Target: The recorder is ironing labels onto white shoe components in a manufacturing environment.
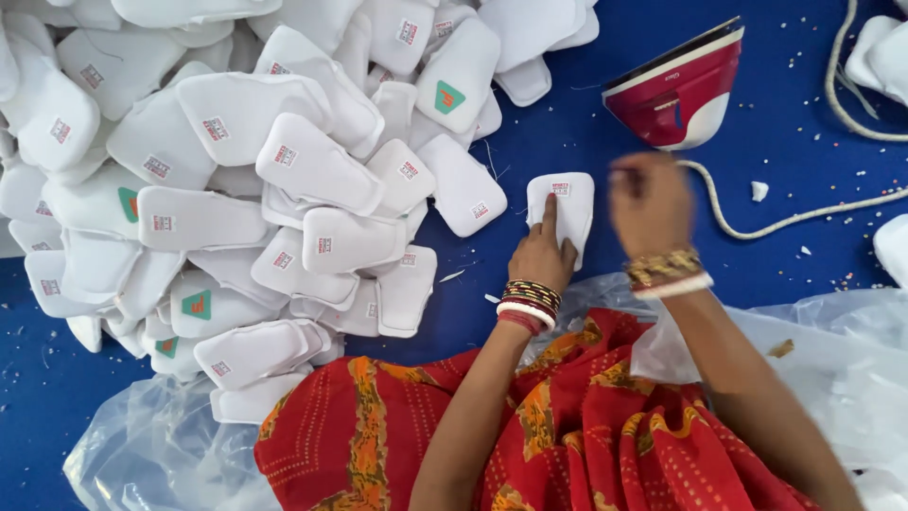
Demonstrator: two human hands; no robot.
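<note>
Nearest the lens: red patterned cloth (567, 445) over the lap, clear plastic sheet (832, 360) spread beneath on the blue floor (530, 151). Left hand (541, 251) laid flat on a single white padded insole piece (567, 203), index finger extended, fingers together and pressing, not gripping. Piece flat on the floor, just right of the big heap, small label at its top edge. Right hand (651, 201) blurred, near the red-and-white electric iron (683, 90); fingers apart or closed: cannot tell, nothing visibly held. Judgement: best to keep the piece pinned flat and smooth, fingertips clear of any hot soleplate. Iron standing on its heel, well apart from the piece. White cord (757, 222) looping close by, could snag. Heap of white insole pieces (246, 170) crowding the left. Scraps and specks scattered about
</note>
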